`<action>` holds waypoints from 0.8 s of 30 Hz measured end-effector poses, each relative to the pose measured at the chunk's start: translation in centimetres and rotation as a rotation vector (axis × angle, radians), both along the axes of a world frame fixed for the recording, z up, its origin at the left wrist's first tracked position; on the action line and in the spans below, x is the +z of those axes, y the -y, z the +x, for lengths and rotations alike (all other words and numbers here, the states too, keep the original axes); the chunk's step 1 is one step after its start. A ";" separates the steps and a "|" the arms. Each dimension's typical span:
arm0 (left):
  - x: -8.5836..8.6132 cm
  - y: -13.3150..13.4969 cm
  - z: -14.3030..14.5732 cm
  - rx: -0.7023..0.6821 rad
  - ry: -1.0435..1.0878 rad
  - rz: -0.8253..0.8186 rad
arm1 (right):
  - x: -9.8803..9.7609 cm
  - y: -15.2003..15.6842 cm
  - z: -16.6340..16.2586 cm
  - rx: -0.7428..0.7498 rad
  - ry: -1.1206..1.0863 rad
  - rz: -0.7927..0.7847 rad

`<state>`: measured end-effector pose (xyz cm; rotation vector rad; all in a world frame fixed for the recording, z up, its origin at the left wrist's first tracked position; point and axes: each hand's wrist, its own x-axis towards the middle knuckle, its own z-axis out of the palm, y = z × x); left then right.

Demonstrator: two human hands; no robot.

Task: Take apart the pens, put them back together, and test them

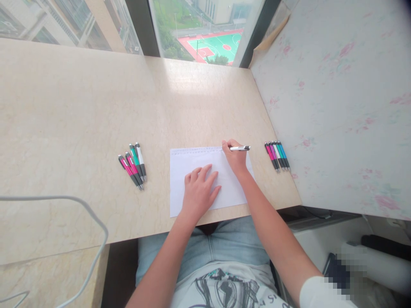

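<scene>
A white sheet of paper [192, 164] lies on the marble table [80, 111], with a line of small scribbles along its top edge. My left hand [199, 190] rests flat on the sheet, fingers spread. My right hand [235, 158] is closed round a white pen [240, 148] at the sheet's top right corner, tip on the paper. Several pens with pink, green and white barrels [134, 165] lie to the left of the sheet. Another row of several pens [278, 155] lies to the right of it.
A floral-papered wall [340, 107] borders the table on the right. A window [195, 25] runs along the far edge. A white cable [83, 205] loops over the table's near left part. My lap [205, 252] is under the near edge.
</scene>
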<state>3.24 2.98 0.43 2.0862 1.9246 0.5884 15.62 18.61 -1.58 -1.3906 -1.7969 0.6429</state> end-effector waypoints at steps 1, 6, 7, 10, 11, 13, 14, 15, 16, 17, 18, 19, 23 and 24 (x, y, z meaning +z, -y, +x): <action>0.0 0.0 0.0 -0.001 -0.004 -0.001 | 0.0 0.0 0.0 0.001 -0.002 0.001; 0.0 0.0 0.0 0.002 -0.018 -0.006 | -0.1 0.0 0.0 -0.007 0.001 -0.003; 0.0 0.0 0.0 0.004 -0.020 -0.007 | -0.1 0.0 0.0 -0.018 0.006 0.000; 0.0 0.0 0.1 0.004 -0.019 -0.008 | -0.2 -0.2 0.1 -0.026 0.009 0.005; 0.0 0.0 0.1 0.004 -0.017 -0.007 | -0.2 -0.2 0.2 -0.029 -0.011 0.007; 0.0 0.0 0.0 -0.001 -0.012 -0.004 | -0.2 -0.2 0.5 -0.064 -0.106 0.002; 0.0 0.0 0.0 -0.002 -0.011 -0.003 | -0.2 -0.3 0.6 -0.087 -0.172 -0.013; 0.0 0.0 0.0 -0.004 -0.010 -0.003 | -0.1 -0.3 0.8 -0.110 -0.241 -0.039; 0.0 0.0 0.0 -0.006 -0.009 -0.002 | -0.1 -0.3 0.9 -0.126 -0.307 -0.076; 0.0 0.0 0.0 -0.006 -0.008 -0.001 | -0.1 -0.3 1.1 -0.132 -0.368 -0.117; 0.0 0.0 0.0 -0.005 -0.006 0.000 | 0.0 -0.4 1.2 -0.126 -0.424 -0.158; 0.0 0.0 0.0 -0.003 -0.005 0.002 | 0.0 -0.4 1.2 -0.116 -0.478 -0.193; 0.1 0.0 0.0 0.004 -0.006 0.007 | 0.5 -0.3 1.9 -0.095 -0.657 -0.279; 0.1 0.0 0.0 0.005 -0.008 0.006 | 0.6 -0.1 2.1 -0.094 -0.681 -0.301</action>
